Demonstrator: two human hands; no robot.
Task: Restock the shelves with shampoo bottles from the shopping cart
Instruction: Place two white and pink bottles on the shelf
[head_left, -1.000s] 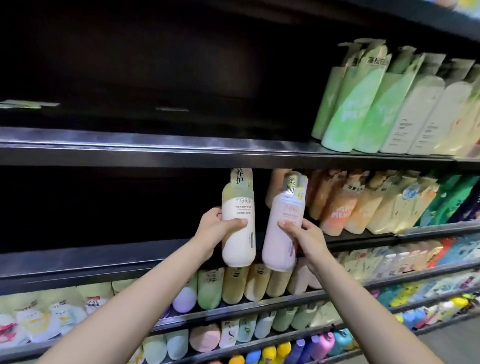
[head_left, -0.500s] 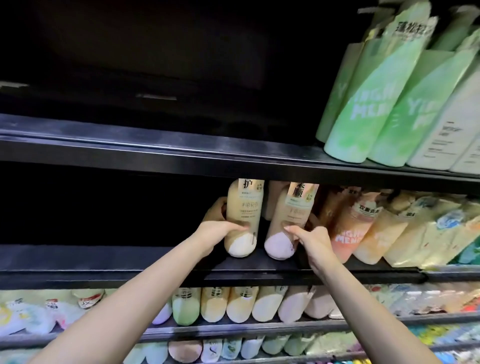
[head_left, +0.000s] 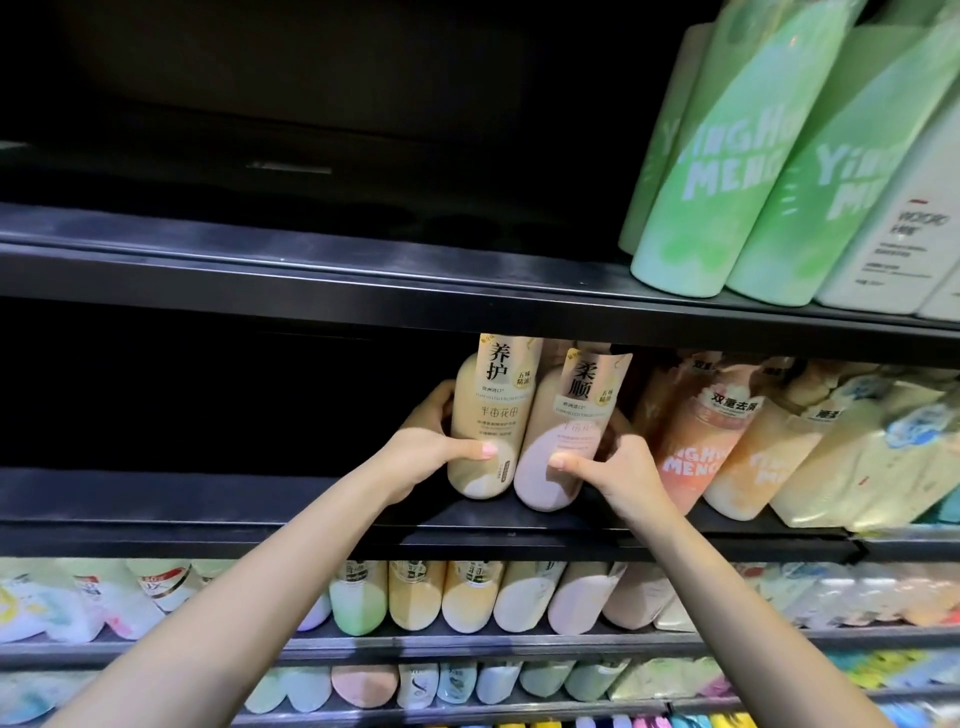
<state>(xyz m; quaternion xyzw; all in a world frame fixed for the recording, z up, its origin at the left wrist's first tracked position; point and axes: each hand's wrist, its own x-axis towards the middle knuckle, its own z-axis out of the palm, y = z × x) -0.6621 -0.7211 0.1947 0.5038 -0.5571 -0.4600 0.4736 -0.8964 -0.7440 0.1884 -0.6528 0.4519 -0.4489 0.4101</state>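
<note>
A cream shampoo bottle (head_left: 485, 431) is gripped by the left hand (head_left: 423, 457), thumb across its front, fingers curled behind. At its 3 o'clock, touching it, a pink shampoo bottle (head_left: 563, 441) is gripped likewise by the right hand (head_left: 618, 467). Both stand on the middle shelf (head_left: 260, 512), long axes near upright, tops tilted slightly toward 1 o'clock. Their neck tags read 养护 and 柔顺 (smaller print is illegible). Green bottles (head_left: 727, 171) at 1 o'clock bear "YING MENG", partly seen.
</note>
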